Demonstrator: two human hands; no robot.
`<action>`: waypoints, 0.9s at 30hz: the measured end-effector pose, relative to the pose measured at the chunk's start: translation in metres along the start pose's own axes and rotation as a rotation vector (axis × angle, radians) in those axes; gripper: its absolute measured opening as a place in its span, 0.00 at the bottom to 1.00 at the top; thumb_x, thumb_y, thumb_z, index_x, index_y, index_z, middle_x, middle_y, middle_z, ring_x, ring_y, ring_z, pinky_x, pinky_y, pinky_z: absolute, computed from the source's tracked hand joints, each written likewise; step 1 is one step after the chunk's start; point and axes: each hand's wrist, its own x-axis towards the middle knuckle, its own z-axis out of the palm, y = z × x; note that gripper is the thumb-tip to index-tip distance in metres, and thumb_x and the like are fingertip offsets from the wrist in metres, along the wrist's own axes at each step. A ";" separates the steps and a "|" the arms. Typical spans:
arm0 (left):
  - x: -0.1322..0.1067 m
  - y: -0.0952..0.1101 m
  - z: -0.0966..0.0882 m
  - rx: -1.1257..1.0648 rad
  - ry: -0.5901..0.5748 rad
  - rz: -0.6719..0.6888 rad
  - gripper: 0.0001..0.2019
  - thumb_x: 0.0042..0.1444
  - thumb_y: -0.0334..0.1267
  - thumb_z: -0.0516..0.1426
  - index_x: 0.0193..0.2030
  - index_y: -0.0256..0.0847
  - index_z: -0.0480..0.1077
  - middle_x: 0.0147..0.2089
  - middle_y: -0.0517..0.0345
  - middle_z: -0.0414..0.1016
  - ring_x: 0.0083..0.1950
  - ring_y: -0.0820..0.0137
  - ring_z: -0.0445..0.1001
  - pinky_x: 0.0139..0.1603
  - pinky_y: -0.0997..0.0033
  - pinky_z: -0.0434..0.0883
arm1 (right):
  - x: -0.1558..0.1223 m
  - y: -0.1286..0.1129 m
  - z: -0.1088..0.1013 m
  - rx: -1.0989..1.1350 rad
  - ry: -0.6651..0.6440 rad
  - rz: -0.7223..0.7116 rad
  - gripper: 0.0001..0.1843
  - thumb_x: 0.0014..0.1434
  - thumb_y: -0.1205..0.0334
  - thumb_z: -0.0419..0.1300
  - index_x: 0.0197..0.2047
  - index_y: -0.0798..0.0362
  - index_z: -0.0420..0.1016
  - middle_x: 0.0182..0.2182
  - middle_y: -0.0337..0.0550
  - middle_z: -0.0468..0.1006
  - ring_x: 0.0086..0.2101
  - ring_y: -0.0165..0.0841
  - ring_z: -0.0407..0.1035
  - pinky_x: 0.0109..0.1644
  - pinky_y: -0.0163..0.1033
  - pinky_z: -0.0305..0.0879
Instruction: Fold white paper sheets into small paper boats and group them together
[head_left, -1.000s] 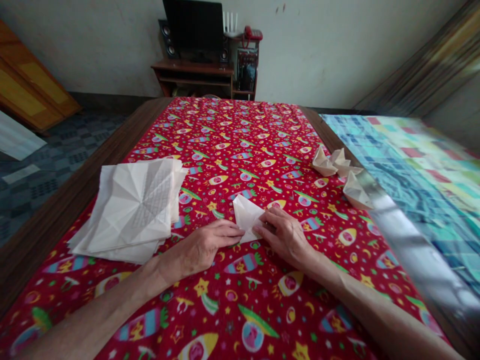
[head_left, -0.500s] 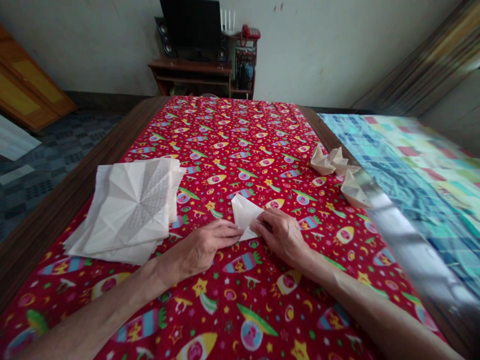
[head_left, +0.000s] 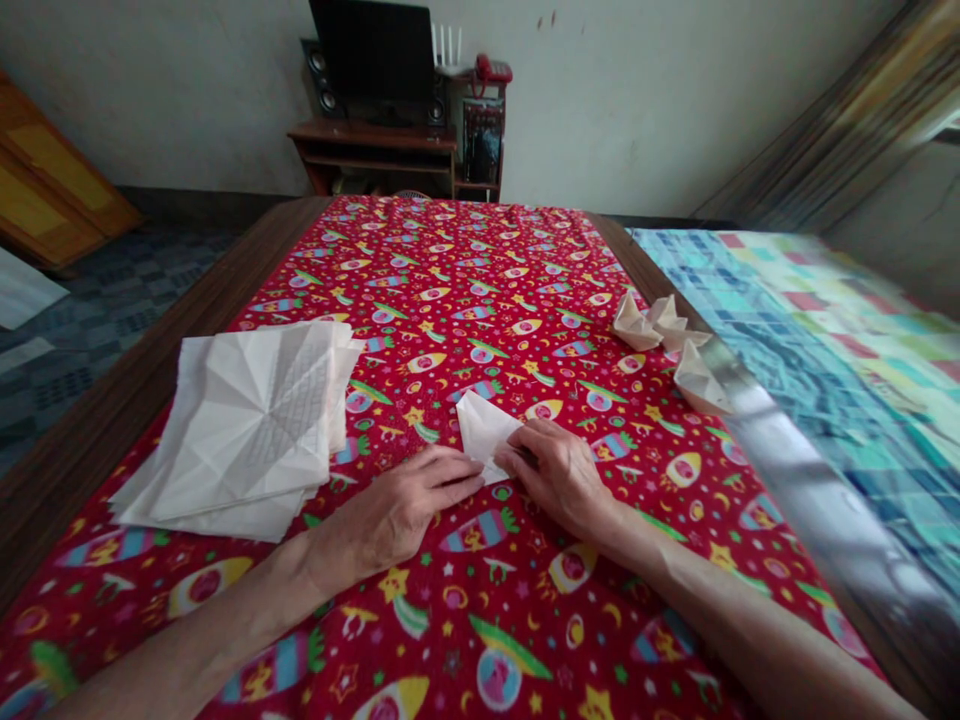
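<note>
A small piece of white folded paper [head_left: 484,428] lies on the red patterned cloth, its pointed top facing away from me. My left hand [head_left: 420,490] holds its lower left edge, fingers together and tips on the paper. On the other side, my right hand [head_left: 559,465] is closed with fingers and thumb pinching the lower right edge. The fingertips partly cover the bottom fold. To the left lies a stack of creased white paper sheets [head_left: 251,425]; the top one has star-like creases and a grey printed patch.
Several folded paper shapes with raised points [head_left: 697,380] stand near the table's right edge. The red cloth [head_left: 480,300] covers most of the brown table [head_left: 247,260]. A bed with a checked cover [head_left: 787,330] adjoins on the right. A desk with a monitor [head_left: 371,60] stands against the wall.
The view has shifted slightly. Both hands stay at the folded paper with almost the same grip; the right fingertips sit a little closer to the left ones along the bottom edge.
</note>
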 end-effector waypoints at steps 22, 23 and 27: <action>0.003 0.010 -0.004 0.134 -0.123 -0.022 0.26 0.58 0.21 0.46 0.63 0.37 0.60 0.64 0.52 0.63 0.63 0.64 0.58 0.63 0.61 0.64 | -0.002 -0.001 0.000 0.025 0.046 -0.038 0.10 0.63 0.63 0.54 0.29 0.52 0.62 0.26 0.37 0.66 0.28 0.28 0.60 0.32 0.34 0.53; 0.003 0.011 -0.005 0.134 -0.118 -0.024 0.26 0.58 0.21 0.46 0.63 0.37 0.60 0.63 0.53 0.63 0.62 0.65 0.59 0.63 0.61 0.65 | -0.002 -0.001 0.000 0.027 0.042 -0.037 0.11 0.63 0.62 0.54 0.29 0.52 0.62 0.26 0.37 0.66 0.28 0.28 0.60 0.32 0.35 0.53; 0.004 0.012 -0.006 0.135 -0.102 -0.026 0.26 0.58 0.22 0.46 0.63 0.39 0.60 0.63 0.53 0.64 0.62 0.65 0.60 0.62 0.62 0.66 | -0.001 0.000 0.001 0.028 0.038 -0.046 0.11 0.63 0.62 0.53 0.28 0.52 0.61 0.26 0.37 0.65 0.28 0.28 0.60 0.31 0.35 0.53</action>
